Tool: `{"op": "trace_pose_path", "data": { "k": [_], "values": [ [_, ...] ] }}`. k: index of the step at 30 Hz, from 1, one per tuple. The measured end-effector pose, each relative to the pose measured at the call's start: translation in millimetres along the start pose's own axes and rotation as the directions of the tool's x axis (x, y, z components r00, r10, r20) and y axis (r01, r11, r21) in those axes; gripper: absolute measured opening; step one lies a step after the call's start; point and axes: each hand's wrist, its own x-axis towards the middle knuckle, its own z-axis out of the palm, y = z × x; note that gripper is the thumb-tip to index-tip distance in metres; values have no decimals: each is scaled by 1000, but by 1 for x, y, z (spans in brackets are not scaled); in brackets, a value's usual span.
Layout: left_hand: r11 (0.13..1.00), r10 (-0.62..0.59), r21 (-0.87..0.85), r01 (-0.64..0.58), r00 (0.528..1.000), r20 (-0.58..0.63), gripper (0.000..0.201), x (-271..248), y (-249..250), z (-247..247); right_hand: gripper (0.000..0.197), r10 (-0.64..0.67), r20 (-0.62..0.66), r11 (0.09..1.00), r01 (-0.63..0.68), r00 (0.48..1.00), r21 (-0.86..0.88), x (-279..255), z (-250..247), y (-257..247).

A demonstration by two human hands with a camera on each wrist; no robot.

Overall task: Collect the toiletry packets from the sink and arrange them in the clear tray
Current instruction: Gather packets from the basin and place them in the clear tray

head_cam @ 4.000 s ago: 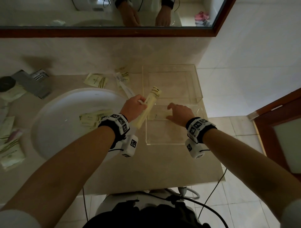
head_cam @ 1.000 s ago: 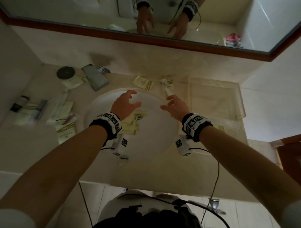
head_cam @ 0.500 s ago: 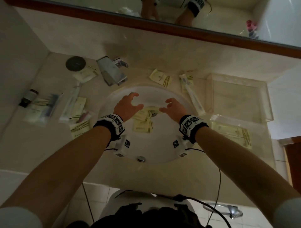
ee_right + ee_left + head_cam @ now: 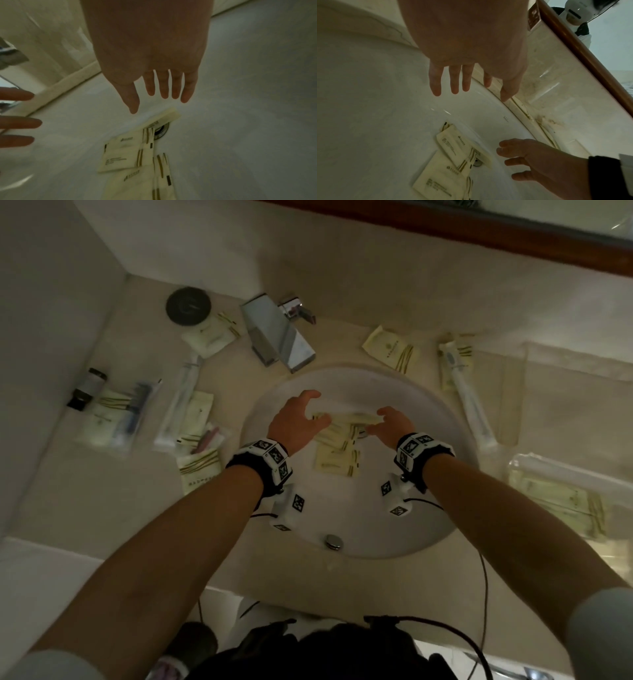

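Note:
Several cream toiletry packets with gold stripes lie overlapped at the bottom of the white round sink, around the drain. My left hand hovers over their left side, fingers spread and empty. My right hand hovers over their right side, also spread and empty. The wrist views show the packets below straight fingers, with a gap between. The clear tray stands on the counter at the right; packets lie in its near part.
A chrome faucet stands behind the sink. Packets, wrapped toothbrushes and small bottles are scattered on the beige counter on both sides. A wood-framed mirror runs along the back wall.
Both hands left the tray, where the left one held a long packet, and moved left over the sink. In the last half second they dropped lower toward the packets.

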Motion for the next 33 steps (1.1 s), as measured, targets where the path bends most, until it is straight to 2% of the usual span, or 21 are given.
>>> {"op": "trace_pose_path", "data": {
  "k": [10, 16, 22, 29, 33],
  "values": [
    [999, -37, -15, 38, 999, 11, 53, 9, -13, 1, 74, 26, 97, 984, -8, 995, -177, 34, 21, -2],
    [996, -69, -60, 70, 998, 6, 53, 12, -14, 7, 56, 40, 63, 965, -23, 997, -260, 41, 30, -1],
    [995, -88, -38, 88, 996, 12, 52, 12, -19, 7, 52, 0, 76, 942, 25, 997, -334, 41, 33, 4],
    [994, -103, -46, 103, 995, 5, 51, 13, -16, 4, 48, 65, 27, 937, -52, 998, -344, 32, 39, 12],
    [993, -106, -51, 106, 994, 8, 50, 12, -14, 5, 46, 49, 5, 933, -45, 999, -357, 28, 39, 9]
  ]
}}
